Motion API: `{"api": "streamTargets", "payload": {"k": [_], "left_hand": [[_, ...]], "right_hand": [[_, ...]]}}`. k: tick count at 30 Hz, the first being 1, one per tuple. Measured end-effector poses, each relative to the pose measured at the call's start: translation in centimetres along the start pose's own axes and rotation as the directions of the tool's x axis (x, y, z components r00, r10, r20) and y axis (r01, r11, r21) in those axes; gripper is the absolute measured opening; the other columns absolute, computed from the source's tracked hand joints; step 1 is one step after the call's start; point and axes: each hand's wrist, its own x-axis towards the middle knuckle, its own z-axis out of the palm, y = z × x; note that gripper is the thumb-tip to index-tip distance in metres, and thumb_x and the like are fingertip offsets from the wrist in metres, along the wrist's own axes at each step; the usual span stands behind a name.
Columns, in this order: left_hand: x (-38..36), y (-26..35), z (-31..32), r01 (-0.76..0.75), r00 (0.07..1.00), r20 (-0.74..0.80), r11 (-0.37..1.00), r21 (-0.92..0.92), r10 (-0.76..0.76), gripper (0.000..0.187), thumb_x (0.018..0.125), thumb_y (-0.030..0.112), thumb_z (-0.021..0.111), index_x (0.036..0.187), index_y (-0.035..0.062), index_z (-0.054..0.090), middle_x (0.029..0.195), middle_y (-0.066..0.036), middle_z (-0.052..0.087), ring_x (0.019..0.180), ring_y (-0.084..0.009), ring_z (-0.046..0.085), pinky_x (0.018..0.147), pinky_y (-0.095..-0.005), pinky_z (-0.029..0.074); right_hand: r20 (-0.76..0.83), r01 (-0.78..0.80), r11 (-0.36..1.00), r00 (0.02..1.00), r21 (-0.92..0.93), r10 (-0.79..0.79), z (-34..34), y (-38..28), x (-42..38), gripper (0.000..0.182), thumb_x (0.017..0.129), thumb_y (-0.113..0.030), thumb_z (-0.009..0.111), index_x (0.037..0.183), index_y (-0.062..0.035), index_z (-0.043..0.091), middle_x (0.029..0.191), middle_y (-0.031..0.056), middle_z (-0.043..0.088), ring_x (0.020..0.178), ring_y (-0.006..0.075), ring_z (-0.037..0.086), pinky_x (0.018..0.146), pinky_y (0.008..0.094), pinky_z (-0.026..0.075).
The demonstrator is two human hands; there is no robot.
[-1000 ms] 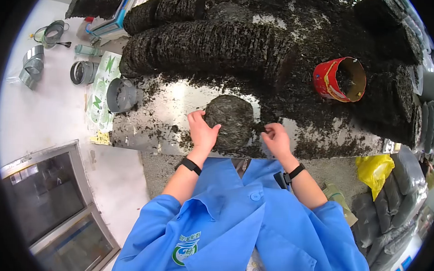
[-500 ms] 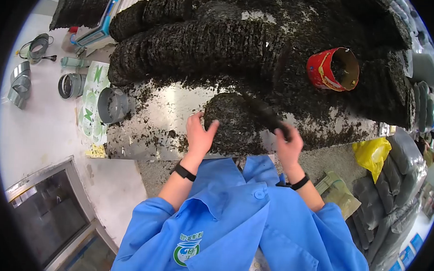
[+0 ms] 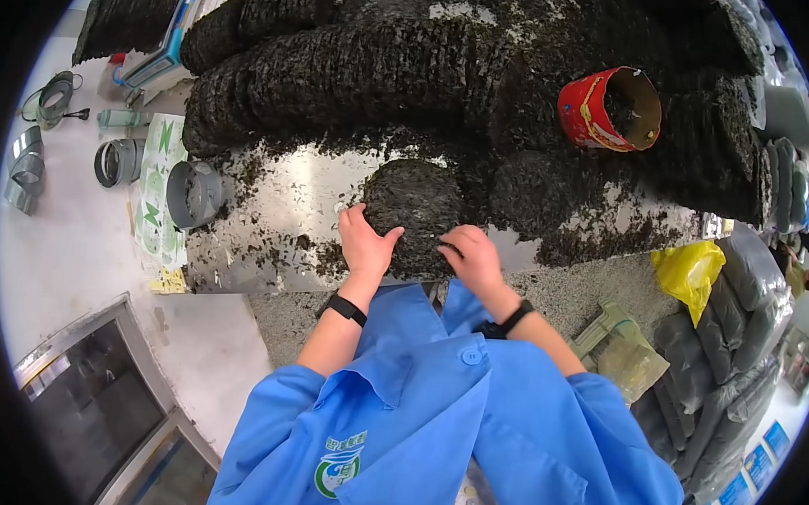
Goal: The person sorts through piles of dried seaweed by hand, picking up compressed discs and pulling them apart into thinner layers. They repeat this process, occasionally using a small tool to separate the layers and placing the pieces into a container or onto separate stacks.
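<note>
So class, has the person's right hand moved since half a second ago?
Yes. The right hand has come in leftward, against the round dark disc under the left hand.
</note>
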Motion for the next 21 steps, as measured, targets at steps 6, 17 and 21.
{"api": "streamTargets", "payload": {"k": [6,17,21], "left_hand": [[-0.9,1.0,0.2,0.006,1.0,0.0,1.0,0.022,-0.006,0.082,0.072,0.026,0.093,0.134,-0.0043,0.048,0.129,-0.022,0.051,0.121,-0.041,0.052,0.103,-0.0467,0.047],[-2.8,1.5,0.8,0.062,0.997,-0.041,0.994,-0.093,-0.066,0.079,0.07,0.02,0.094,0.131,0.0,0.049,0.123,-0.019,0.05,0.112,-0.0366,0.055,0.094,-0.0443,0.05],[-3.1,1.2,0.7,0.053,0.994,-0.08,0.972,-0.228,-0.073,0.074,0.071,0.014,0.093,0.13,0.0006,0.05,0.118,-0.015,0.051,0.098,-0.0282,0.057,0.086,-0.0387,0.052]], "right_hand": [[0.055,0.023,0.998,0.998,-0.065,-0.019,2.2,1.7,0.9,0.012,0.078,-0.008,0.075,0.088,-0.0063,0.069,0.089,0.0102,0.063,0.089,0.0325,0.064,0.078,0.044,0.054],[0.078,0.166,0.969,0.985,-0.183,-0.154,-6.1,2.8,5.0,0.005,0.085,-0.012,0.07,0.088,-0.0089,0.072,0.092,0.0102,0.068,0.094,0.0317,0.064,0.081,0.043,0.054],[-0.453,-0.036,0.949,0.884,-0.314,-0.116,-23.1,0.7,13.2,0.021,0.079,0.008,0.072,0.096,-0.0038,0.069,0.097,0.0127,0.069,0.084,0.0299,0.066,0.074,0.0398,0.054]]}}
